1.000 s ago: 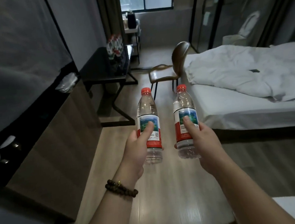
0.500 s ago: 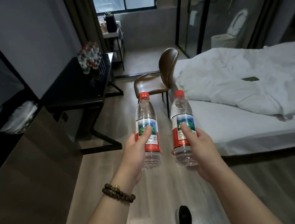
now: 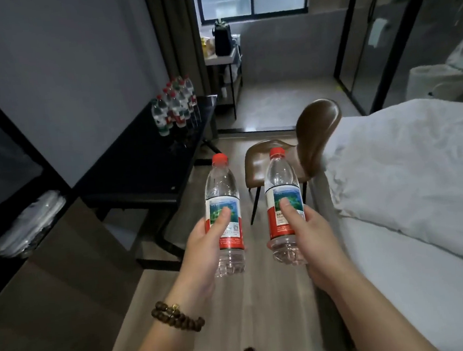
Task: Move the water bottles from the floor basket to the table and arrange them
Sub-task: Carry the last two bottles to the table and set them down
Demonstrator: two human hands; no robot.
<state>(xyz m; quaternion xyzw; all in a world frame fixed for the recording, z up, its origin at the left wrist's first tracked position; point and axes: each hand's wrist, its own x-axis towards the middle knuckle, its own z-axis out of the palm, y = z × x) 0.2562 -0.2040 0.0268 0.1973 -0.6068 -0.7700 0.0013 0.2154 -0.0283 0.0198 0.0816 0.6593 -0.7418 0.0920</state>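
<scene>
Water bottles in both hands, and this is mid-carry! Start big: the white bed [image 3: 421, 186] fills the right side, and the long black bench [image 3: 145, 166] runs along the left wall, ahead of the person. Between them sits the brown chair [image 3: 316, 128]. At the bench's far end stands a tight cluster of red-capped bottles [image 3: 175, 107], all upright, so a fair part of the job looks done. How many remain in the floor basket I cannot say; it's out of view.

Now the pair in play. The left bottle [image 3: 221, 184] is upright in the left hand [image 3: 203, 247], gripped round the label with the thumb on its front. The right bottle [image 3: 281, 176] sits the same way in the right hand [image 3: 314, 241]. They hang side by side, near but apart, over the wooden floor [image 3: 263, 298], close to the bench's near corner and well apart from the cluster.

What's left for these two, as I read it: reach the bench, set them down, line them up. Smallest of all is a beaded bracelet [image 3: 177, 316] on the left wrist.
</scene>
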